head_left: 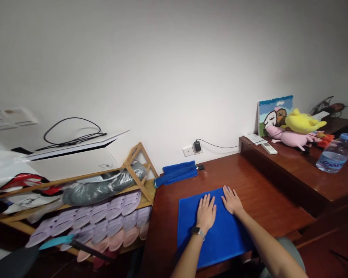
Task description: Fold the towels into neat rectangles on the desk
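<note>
Blue cloth (216,235) is laid flat on the bench (266,189), its top pressed by the left hand (205,212) and the right hand (231,200), both held open, palms down. Beyond the cloth, a second blue cloth (176,173) is seen folded and untouched, nearer the wall.

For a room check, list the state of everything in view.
left hand: flat on the blue cloth, fingers spread
right hand: flat on the blue cloth, fingers spread
blue cloth: spread flat on the desk
blue towel: folded, at the desk's back edge
charger: plugged into the wall socket
water bottle: capped, lying on its side
slippers: stacked in rows on the rack
</note>
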Motion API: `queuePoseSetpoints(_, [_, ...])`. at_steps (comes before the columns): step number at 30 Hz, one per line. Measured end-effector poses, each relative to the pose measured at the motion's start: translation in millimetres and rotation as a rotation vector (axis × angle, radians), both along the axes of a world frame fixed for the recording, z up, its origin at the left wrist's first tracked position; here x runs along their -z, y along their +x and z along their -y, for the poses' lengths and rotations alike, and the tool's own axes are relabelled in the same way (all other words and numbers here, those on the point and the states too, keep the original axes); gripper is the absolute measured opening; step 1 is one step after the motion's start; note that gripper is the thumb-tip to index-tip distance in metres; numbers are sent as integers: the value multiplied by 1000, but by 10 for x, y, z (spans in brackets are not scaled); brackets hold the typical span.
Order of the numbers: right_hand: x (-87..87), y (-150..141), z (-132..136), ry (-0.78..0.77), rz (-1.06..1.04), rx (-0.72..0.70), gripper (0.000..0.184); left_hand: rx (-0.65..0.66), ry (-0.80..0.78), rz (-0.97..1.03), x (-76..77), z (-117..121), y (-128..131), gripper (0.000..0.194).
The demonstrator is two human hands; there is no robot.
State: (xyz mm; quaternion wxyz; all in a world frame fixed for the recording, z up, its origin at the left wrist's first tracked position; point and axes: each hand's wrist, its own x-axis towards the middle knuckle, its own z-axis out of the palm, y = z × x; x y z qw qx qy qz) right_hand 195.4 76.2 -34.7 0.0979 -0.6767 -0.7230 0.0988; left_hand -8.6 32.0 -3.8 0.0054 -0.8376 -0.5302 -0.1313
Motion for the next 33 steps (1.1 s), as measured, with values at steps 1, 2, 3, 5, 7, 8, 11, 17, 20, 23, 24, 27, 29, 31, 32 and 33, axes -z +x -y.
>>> queuePoseSetpoints(1, [9, 5, -1, -2, 1, -3, 69, 26, -25, 4, 17, -91, 164, 55])
queuePoseSetpoints(2, [20, 11, -4, -2, 2, -11, 69, 41, -53, 4, 42, -170, 309, 55])
queuePoseSetpoints(3, [33, 18, -8, -1, 3, -21, 68, 45, -80, 2, 73, -235, 425, 56])
queuePoseSetpoints(5, [61, 29, -18, 4, 3, -32, 68, 44, -122, 4, 137, -321, 536, 57])
queuePoseSetpoints(7, [84, 33, -26, 11, 0, -25, 68, 24, -132, 11, 185, -361, 457, 58])
queuePoseSetpoints(8, [93, 33, -29, 14, -4, -18, 68, 3, -129, 11, 198, -370, 345, 58])
queuePoseSetpoints(11, [109, 32, -31, 24, -6, -6, 69, -124, -116, -27, 196, -368, -214, 58])
queuePoseSetpoints(17, [152, 49, -34, 11, 21, -3, 70, -383, -82, -98, 211, -311, -1316, 59])
queuePoseSetpoints(20, [162, 51, -49, -5, 34, -3, 70, -414, -64, -71, 259, -301, -1428, 60])
queuePoseSetpoints(23, [113, 36, -93, -30, 59, -2, 70, -432, -58, -59, 263, -312, -1364, 60])
queuePoseSetpoints(24, [81, 27, -116, -42, 70, -4, 69, -435, -57, -58, 251, -317, -1340, 60])
queuePoseSetpoints(27, [-37, -1, -187, -81, 97, -14, 69, -440, -58, -53, 179, -318, -1315, 61])
queuePoseSetpoints(29, [-106, -11, -210, -97, 103, -11, 69, -431, -52, -50, 117, -301, -1323, 62])
queuePoseSetpoints(31, [-141, -9, -196, -90, 106, -16, 69, -394, -26, -43, 57, -276, -1305, 62])
queuePoseSetpoints(32, [-143, -4, -177, -87, 105, -22, 69, -360, -5, -37, 31, -265, -1269, 61])
queuePoseSetpoints(33, [-134, 1, -153, -83, 102, -29, 70, -319, 19, -28, 9, -256, -1206, 60])
